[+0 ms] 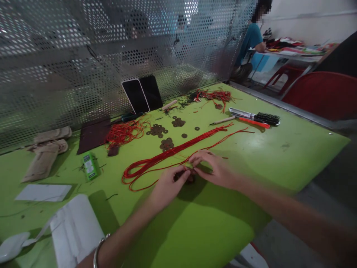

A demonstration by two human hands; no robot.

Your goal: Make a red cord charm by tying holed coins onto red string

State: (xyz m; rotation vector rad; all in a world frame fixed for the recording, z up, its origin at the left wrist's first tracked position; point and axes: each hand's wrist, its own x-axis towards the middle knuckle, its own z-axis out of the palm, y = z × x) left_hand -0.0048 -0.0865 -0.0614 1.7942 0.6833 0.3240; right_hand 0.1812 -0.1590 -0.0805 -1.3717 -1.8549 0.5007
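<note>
My left hand (170,186) is closed, thumb against fingers, on a small piece of red cord (185,168) with something dark beneath it. Close on its right, my right hand (213,168) has thumb and fingers bent together at the same piece; what lies between its fingertips is too small to make out. A long looped bundle of red cords (156,160) lies just beyond both hands. Behind the bundle are small piles of dark round coins with holes (166,144), (156,130) and a loose coin (184,136).
A tangle of red cord (125,132), a green box (89,166) and a white pouch (76,230) lie left. Two dark-screened devices (136,95) lean on the perforated metal screen (106,56). A brush (266,118) lies right; a person (251,41) sits beyond.
</note>
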